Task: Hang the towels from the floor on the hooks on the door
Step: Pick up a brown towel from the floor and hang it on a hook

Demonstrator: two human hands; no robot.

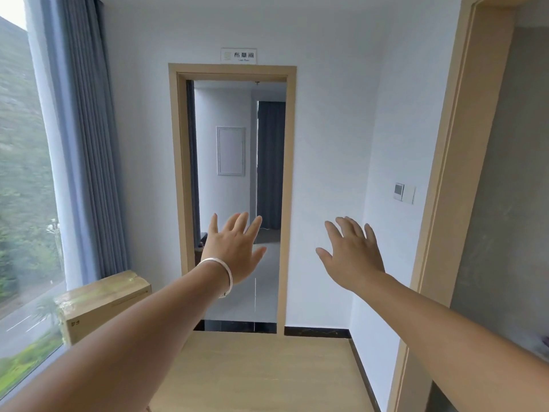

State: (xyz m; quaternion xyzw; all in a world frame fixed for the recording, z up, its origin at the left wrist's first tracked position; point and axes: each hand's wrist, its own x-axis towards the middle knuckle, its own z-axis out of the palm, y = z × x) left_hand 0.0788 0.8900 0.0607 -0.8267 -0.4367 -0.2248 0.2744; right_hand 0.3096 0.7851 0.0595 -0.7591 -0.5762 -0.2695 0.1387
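Both bare arms are stretched forward, the left hand (234, 251) and the right hand (352, 254) spread flat with fingers straight, nothing gripped in either. A silver bangle (221, 270) is worn on the left wrist. A tan cardboard box (101, 301) is set closed by the window, long side toward the wood-framed doorway (289, 185) ahead. No towels or door hooks can be seen in view.

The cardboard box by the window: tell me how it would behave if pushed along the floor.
The cardboard box looks long and low, so it would probably slide rather than tip. Its taped, glossy top suggests it is sealed and may be fairly rigid. Its weight cannot be judged; both the left hand and right hand are open, away from it.
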